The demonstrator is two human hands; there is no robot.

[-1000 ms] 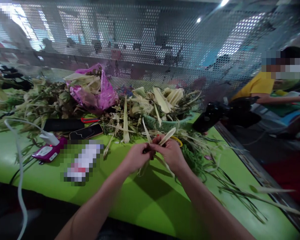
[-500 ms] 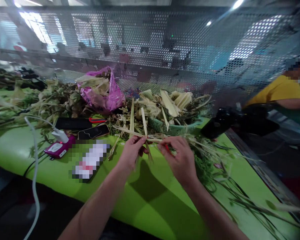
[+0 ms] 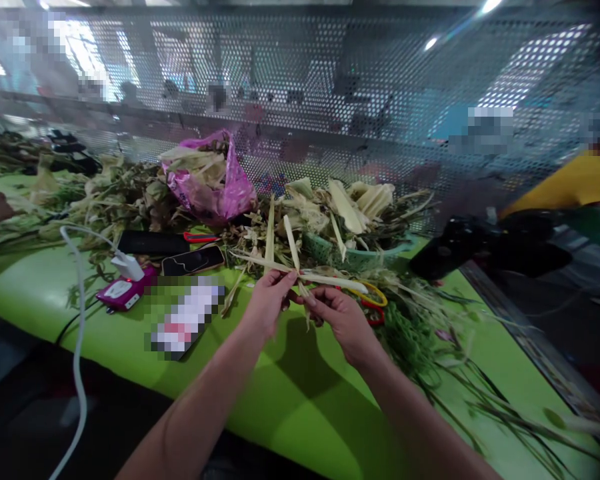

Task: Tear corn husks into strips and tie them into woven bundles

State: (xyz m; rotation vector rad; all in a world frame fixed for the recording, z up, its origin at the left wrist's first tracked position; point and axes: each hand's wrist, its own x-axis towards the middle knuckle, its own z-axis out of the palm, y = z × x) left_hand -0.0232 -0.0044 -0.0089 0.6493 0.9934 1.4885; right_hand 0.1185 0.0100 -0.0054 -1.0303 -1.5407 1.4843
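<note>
Over the green table [image 3: 300, 407], my left hand [image 3: 269, 303] pinches crossed pale leaf strips [image 3: 294, 257], one pointing up and another running sideways. My right hand [image 3: 341, 319] is closed on the same strips from the right, its fingers meeting the left hand's. Scissors with red and yellow handles [image 3: 373, 301] lie just right of my right hand. Behind the hands stands a teal basket [image 3: 353, 253] heaped with husks.
A pink bag [image 3: 215, 183] of leaves sits at the back, with leaf litter all along the perforated metal screen. Phones [image 3: 193, 260], a pink device [image 3: 120, 293] on a white cable and a black object [image 3: 485, 243] lie around. A person in yellow [image 3: 575, 183] sits right.
My right hand has come back left and closed on the strips beside my left hand. The view has shifted slightly, and the scissors' handles now show.
</note>
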